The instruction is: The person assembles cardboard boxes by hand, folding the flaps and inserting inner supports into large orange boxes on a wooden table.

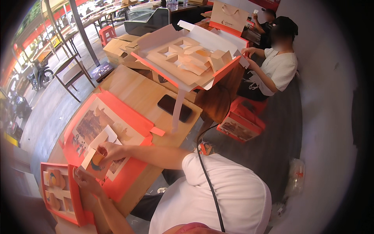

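1. On the table point(124, 82), the flat carton point(126, 128) lies left of the phone point(175, 108).
2. Over the flat carton, in the right hand point(111, 151), is the small carton point(93, 160).
3. The partitioned box point(74, 197) is left of the flat carton.
4. The open box point(226, 70) lies behind the phone, before the paper bag point(230, 17) and left of a co-worker point(281, 66).

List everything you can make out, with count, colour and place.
Tan table: one, tan, centre-left
Printed packaging: one, red, flat on the tan table
Small carton: one, tan, left of centre
Shallow box: one, red, lower left
Phone: one, black, tan table
Large open box: one, red and white, top centre
Paper bag: one, beige, top
Stool: one, red, upper left
Printed box: one, red, right of centre
Cable: one, black, lower centre
Co-workers: two, upper right
Background clutter: uncountable
Right hand: one, bare, on the carton
Left hand: one, bare, beside the shallow box
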The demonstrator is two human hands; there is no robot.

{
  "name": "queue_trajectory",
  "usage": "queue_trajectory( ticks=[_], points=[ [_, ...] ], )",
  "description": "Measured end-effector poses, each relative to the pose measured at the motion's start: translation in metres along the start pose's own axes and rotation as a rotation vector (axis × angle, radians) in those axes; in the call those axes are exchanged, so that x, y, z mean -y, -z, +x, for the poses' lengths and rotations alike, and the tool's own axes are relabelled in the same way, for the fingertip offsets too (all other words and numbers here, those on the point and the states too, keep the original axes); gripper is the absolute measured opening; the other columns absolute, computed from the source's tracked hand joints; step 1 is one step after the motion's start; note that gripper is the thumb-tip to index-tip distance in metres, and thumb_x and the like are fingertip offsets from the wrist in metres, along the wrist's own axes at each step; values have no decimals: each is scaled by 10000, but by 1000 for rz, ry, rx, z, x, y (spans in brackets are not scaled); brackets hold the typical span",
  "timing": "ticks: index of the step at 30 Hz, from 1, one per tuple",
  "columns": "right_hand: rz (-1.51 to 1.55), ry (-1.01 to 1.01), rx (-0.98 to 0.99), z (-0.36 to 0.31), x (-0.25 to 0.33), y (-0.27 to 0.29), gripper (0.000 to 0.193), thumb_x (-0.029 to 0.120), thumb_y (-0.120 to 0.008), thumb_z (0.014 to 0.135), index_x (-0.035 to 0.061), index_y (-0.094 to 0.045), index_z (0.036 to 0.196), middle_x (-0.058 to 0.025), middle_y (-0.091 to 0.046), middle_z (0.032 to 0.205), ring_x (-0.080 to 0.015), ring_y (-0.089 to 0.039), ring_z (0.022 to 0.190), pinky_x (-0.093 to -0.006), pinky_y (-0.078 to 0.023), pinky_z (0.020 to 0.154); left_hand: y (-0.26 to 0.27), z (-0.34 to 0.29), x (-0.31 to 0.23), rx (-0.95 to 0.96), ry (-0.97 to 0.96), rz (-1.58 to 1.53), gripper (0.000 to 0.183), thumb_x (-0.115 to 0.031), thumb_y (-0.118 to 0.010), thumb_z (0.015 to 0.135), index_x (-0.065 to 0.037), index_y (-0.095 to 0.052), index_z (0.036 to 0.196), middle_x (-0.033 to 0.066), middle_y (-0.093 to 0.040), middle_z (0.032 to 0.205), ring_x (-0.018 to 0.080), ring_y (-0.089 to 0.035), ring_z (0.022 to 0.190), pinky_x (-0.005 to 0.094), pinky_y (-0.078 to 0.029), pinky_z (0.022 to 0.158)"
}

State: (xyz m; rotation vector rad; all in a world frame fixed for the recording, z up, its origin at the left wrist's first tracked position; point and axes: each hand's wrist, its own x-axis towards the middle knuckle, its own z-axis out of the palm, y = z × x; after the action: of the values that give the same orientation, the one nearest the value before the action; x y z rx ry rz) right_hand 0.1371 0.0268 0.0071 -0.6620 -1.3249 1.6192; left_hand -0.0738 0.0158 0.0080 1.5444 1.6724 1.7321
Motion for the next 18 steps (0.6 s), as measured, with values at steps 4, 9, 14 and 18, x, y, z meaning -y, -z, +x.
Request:
queue_trajectory(
  ticks=[4,9,14,18],
  points=[
    [-20,13,6,1,-2,-1,534,140,-868,718,7,-494,1074,-99,-653,1022,-141,-645,919,-273,-535,766,3,6,15,36,-27,10,410,-280,-476,1047,49,-548,1281,202,-626,1166,277,-620,1036,357,-499,886],
    [-79,-23,-82,-10,21,-8,507,172,-893,659,45,-494,944,-76,-643,924,-127,-644,864,-271,-525,713,1,3,7,42,30,6,404,-272,-482,1045,64,-563,1254,205,-629,1135,275,-617,1011,361,-493,878],
    [-74,10,-112,-3,5,-5,535,205,-892,638,42,-495,957,-57,-624,898,-120,-620,803,-269,-508,670,1,11,26,7,-86,43,362,-236,-490,1044,69,-581,1216,196,-634,1091,267,-613,969,358,-494,843],
    [-115,19,-107,-7,15,-7,566,209,-891,645,32,-495,1009,-62,-628,915,-119,-623,780,-264,-512,642,-1,10,25,-23,-123,48,339,-214,-488,1044,69,-584,1204,189,-632,1065,259,-610,947,355,-494,831]
  ],
)
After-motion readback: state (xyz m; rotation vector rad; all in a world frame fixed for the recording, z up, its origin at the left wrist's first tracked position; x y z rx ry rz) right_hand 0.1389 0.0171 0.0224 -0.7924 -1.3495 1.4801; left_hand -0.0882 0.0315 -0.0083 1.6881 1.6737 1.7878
